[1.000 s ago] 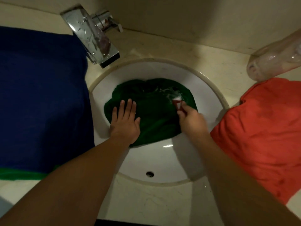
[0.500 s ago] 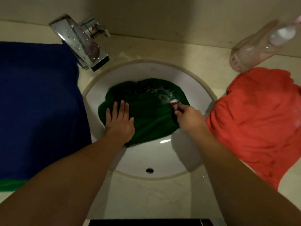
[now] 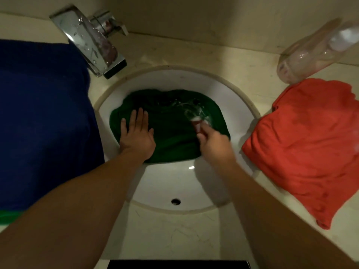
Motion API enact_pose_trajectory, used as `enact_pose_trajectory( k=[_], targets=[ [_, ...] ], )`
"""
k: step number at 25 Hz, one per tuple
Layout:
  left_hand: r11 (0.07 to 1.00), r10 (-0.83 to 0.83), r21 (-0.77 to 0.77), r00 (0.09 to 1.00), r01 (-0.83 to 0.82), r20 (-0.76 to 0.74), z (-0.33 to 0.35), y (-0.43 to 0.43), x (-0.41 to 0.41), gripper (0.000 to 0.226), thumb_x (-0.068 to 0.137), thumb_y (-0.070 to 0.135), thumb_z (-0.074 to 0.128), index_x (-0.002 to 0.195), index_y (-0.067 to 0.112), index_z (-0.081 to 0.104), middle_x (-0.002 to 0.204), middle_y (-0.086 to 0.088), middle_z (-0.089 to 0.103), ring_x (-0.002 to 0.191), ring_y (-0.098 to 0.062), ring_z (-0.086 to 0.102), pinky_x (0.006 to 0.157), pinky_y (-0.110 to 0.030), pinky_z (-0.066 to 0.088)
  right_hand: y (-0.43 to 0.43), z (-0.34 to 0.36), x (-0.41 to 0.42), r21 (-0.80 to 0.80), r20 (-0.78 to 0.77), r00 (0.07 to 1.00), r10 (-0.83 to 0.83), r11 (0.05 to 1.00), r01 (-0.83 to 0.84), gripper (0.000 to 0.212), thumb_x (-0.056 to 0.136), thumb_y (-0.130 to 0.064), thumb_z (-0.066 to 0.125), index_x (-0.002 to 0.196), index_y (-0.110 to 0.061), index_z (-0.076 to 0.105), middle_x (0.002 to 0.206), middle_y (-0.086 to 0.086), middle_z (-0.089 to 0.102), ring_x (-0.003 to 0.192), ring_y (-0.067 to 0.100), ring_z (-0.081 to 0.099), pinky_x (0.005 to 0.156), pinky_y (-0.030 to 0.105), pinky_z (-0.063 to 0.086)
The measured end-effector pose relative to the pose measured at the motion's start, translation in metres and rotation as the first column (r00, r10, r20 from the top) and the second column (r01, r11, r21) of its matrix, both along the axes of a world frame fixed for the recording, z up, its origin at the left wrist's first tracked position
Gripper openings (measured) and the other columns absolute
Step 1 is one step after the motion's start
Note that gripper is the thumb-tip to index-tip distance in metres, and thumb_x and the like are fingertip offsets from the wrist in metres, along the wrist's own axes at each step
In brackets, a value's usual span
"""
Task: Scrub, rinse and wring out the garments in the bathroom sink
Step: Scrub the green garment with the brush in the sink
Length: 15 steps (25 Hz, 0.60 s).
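A wet green garment (image 3: 171,131) lies spread in the white round sink (image 3: 229,100), with white suds near its right part. My left hand (image 3: 137,135) presses flat on the garment's left side, fingers apart. My right hand (image 3: 212,139) is closed around a small red and white brush (image 3: 197,123), whose head touches the sudsy cloth. A blue garment (image 3: 42,121) lies on the counter at the left. An orange-red garment (image 3: 308,146) lies on the counter at the right.
A chrome faucet (image 3: 91,41) juts over the sink's upper left rim. A clear plastic bottle (image 3: 314,53) lies on its side at the back right. The overflow hole (image 3: 175,201) is in the sink's near wall. Beige counter (image 3: 174,235) runs along the front.
My right hand has slid the brush slightly over the green garment and looks blurred from motion. The left hand stays pressed in place. The view shifted a little.
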<state>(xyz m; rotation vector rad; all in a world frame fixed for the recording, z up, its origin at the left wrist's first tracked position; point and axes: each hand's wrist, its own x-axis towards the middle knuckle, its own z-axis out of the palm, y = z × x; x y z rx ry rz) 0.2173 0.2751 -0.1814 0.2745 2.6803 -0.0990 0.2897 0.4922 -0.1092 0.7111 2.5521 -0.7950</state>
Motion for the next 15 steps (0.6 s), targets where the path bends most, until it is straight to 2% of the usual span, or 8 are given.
enact_pose_trajectory(
  k=[2,3,6,8,10,12,14,15],
  targets=[
    [0.999,0.051,-0.002,0.999,-0.051,-0.012,0.002,0.002,0.006,0.064,0.106,0.041,0.009,0.159,0.016,-0.015,0.168,-0.001,-0.020,0.154,-0.019,-0.019,0.123,-0.046,-0.013,-0.050,-0.003,0.016,-0.168,-0.085,0.996,0.037,0.985,-0.051,0.038,0.104,-0.038,0.051,0.142,-0.042,0.052,0.115,0.009,0.071,0.096,0.031,0.067,0.083,0.034,0.053],
    [0.998,0.065,-0.005,0.998,-0.065,-0.024,0.003,0.001,0.008,0.064,0.106,0.041,0.009,0.159,0.015,-0.015,0.168,-0.002,-0.020,0.154,-0.020,-0.019,0.123,-0.046,-0.013,-0.056,-0.004,0.026,-0.183,-0.124,0.986,0.111,0.974,-0.132,0.038,0.104,-0.041,0.050,0.141,-0.045,0.050,0.114,0.006,0.072,0.095,0.030,0.068,0.083,0.036,0.056],
    [0.999,0.042,-0.014,0.999,-0.042,-0.013,0.005,-0.005,0.011,0.063,0.107,0.040,0.008,0.159,0.015,-0.016,0.167,-0.002,-0.021,0.154,-0.020,-0.019,0.123,-0.045,-0.013,-0.001,-0.001,0.027,-0.092,-0.088,0.973,0.214,0.971,-0.221,0.033,0.104,-0.041,0.046,0.136,-0.048,0.052,0.108,0.002,0.072,0.089,0.027,0.070,0.081,0.045,0.059],
    [0.999,0.040,-0.025,0.999,-0.040,-0.007,0.006,-0.010,0.012,0.062,0.107,0.040,0.006,0.159,0.016,-0.017,0.166,-0.001,-0.024,0.154,-0.020,-0.020,0.124,-0.045,-0.012,0.045,-0.003,0.009,0.051,0.016,0.988,0.152,0.987,-0.152,0.039,0.105,-0.035,0.048,0.144,-0.040,0.053,0.125,0.013,0.067,0.108,0.036,0.066,0.096,0.045,0.052],
    [0.998,0.052,-0.024,0.998,-0.052,-0.032,0.005,-0.010,0.017,0.062,0.106,0.040,0.005,0.159,0.016,-0.017,0.166,-0.001,-0.024,0.154,-0.020,-0.020,0.124,-0.046,-0.012,0.054,-0.002,-0.011,0.127,0.075,0.996,0.039,0.991,-0.048,0.045,0.105,-0.033,0.050,0.150,-0.030,0.050,0.135,0.018,0.062,0.119,0.041,0.060,0.101,0.041,0.046],
    [0.997,0.075,-0.012,0.996,-0.076,-0.053,0.004,-0.004,0.027,0.062,0.106,0.040,0.005,0.158,0.015,-0.017,0.167,-0.003,-0.022,0.154,-0.021,-0.019,0.124,-0.047,-0.011,0.009,0.003,-0.023,0.002,-0.021,0.998,0.066,0.998,-0.066,0.042,0.105,-0.035,0.051,0.147,-0.033,0.052,0.129,0.016,0.067,0.113,0.037,0.063,0.094,0.037,0.049],
    [0.994,0.111,-0.003,0.991,-0.112,-0.079,0.002,0.001,0.035,0.063,0.106,0.040,0.006,0.158,0.014,-0.017,0.167,-0.004,-0.022,0.154,-0.022,-0.019,0.124,-0.047,-0.011,-0.037,-0.003,-0.013,-0.163,-0.109,0.961,0.253,0.949,-0.268,0.041,0.105,-0.037,0.051,0.146,-0.040,0.050,0.125,0.014,0.069,0.108,0.036,0.066,0.091,0.038,0.053],
    [0.993,0.115,-0.009,0.990,-0.116,-0.083,0.001,0.001,0.036,0.063,0.106,0.040,0.006,0.158,0.014,-0.018,0.167,-0.004,-0.022,0.154,-0.022,-0.019,0.124,-0.047,-0.012,-0.043,-0.008,-0.006,-0.183,-0.098,0.925,0.367,0.907,-0.379,0.042,0.104,-0.038,0.051,0.146,-0.043,0.048,0.123,0.014,0.069,0.105,0.037,0.067,0.091,0.041,0.055]
  ],
)
